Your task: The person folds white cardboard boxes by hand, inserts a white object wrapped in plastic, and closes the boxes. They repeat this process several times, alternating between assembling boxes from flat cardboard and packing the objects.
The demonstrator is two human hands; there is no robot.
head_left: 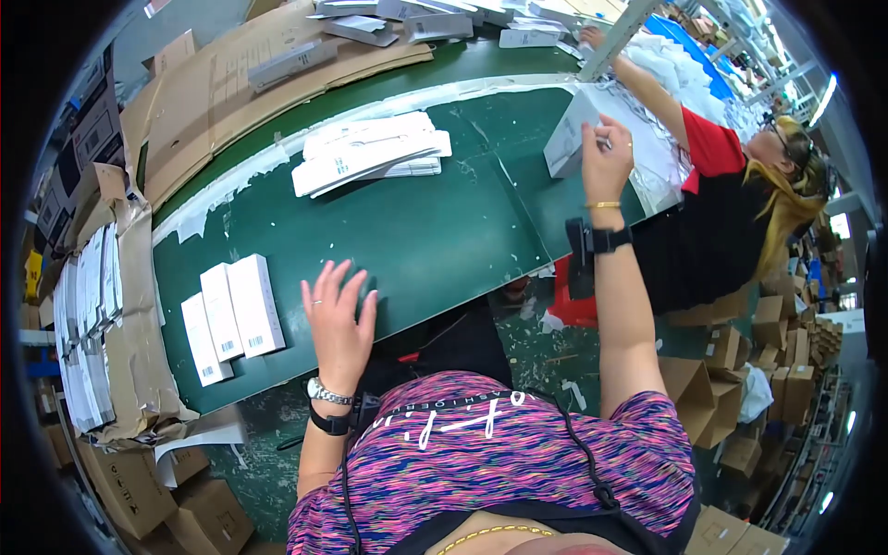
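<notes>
My left hand (339,322) is spread open and empty above the near edge of the green table (407,250). To its left, three slim white boxes (252,301) lie side by side. My right hand (608,165) is raised at the table's right end with its fingers curled together. It overlaps the edge of a larger white box (566,139); what its fingertips hold, if anything, is too small to make out. Between the hands and farther back lies a pile of flat white cartons (370,153).
A co-worker (731,203) in red and black reaches across the right end. Flat brown cardboard (231,92) and loose white cartons (439,26) line the back. Bundled white cartons (88,314) stand at the far left. Brown boxes (208,518) sit on the floor.
</notes>
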